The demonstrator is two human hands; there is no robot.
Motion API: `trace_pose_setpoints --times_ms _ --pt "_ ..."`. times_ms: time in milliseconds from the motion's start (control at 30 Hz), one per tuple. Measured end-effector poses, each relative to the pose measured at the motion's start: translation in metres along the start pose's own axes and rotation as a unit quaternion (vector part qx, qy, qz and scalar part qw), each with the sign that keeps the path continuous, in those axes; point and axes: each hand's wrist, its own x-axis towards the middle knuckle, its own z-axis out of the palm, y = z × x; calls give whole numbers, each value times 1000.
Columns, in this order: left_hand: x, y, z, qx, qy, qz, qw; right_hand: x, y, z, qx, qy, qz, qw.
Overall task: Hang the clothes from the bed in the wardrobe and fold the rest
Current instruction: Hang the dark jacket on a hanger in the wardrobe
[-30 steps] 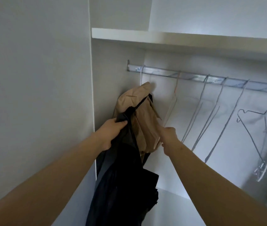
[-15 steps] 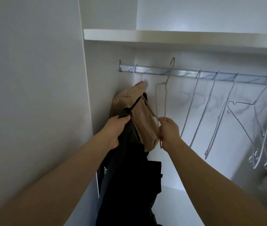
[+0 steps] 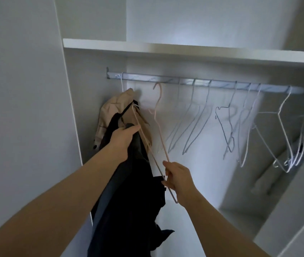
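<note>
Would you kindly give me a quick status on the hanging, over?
Left hand grips dark garment. Right hand holds pink hanger, hook just under rail. Tan garment hangs close at left end.

arms outstretched, left hand (image 3: 123, 138) and right hand (image 3: 177, 179) gripping.

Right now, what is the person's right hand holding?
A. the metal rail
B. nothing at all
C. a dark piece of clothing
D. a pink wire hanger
D: the right hand pinches the pink wire hanger near its lower end, while the left hand is the one that holds the dark garment.
</note>
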Motion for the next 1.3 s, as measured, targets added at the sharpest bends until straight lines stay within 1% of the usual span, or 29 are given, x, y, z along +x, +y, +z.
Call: trace_pose_setpoints --times_ms 33,100,167,200,300,367,433,500,567,633,700,767,833,900,967,1000,1067,1133,1200,1233,1267,1300 --pt "-10 -1 5 3 -4 16 1000 -12 1 -19 -14 -8 1 1000" --pt "-27 -2 12 22 -1 77 997 -35 2 -55 -44 -21 3 999" --pt "-45 1 18 68 -1 133 989 -56 5 -83 -78 -40 0 996" --pt "-54 1 23 101 -14 147 984 -67 5 -95 -95 -52 -2 994" --pt "-75 1 35 221 -61 138 964 -94 9 -113 -127 -86 -2 988" --pt "-92 0 44 275 -80 138 948 -110 10 -121 -129 -99 1 987" --pt "-109 -4 53 308 -89 152 935 -126 9 -129 -141 -101 4 985" --pt "-121 -8 58 317 -82 156 932 -136 3 -131 -175 -85 1 981" --pt "-130 -13 63 315 -91 145 933 -140 -9 -123 -200 -45 -10 979" --pt "-139 -16 69 312 -111 125 935 -138 -25 -109 -203 -13 -13 979" --pt "-144 -17 70 316 -123 124 932 -136 -42 -88 -207 -11 -30 978" --pt "-146 -13 69 328 -135 134 925 -136 -51 -72 -210 6 -67 975" --pt "-145 -7 61 331 -119 145 925 -137 -51 -63 -224 41 -110 967" --pt "-139 1 50 305 -76 140 939 -139 -45 -60 -204 65 -128 968" --pt "-133 10 37 250 -27 108 962 -143 -39 -56 -164 71 -137 974" --pt "-130 14 32 213 -11 77 974 -145 -38 -55 -151 70 -145 975" --pt "-132 23 21 157 -14 -9 987 -148 -39 -53 -123 60 -164 977" --pt "-138 30 12 178 -47 -80 980 -148 -42 -55 -88 43 -178 979" --pt "-142 37 4 206 -74 -103 970 -148 -46 -57 -55 35 -176 982" --pt "-143 41 1 220 -77 -96 968 -149 -47 -59 -45 35 -177 983" --pt "-142 46 -3 242 -73 -71 965 -149 -47 -60 -44 42 -181 982" --pt "-141 49 -4 278 -68 -27 958 -148 -47 -62 -51 54 -188 979"
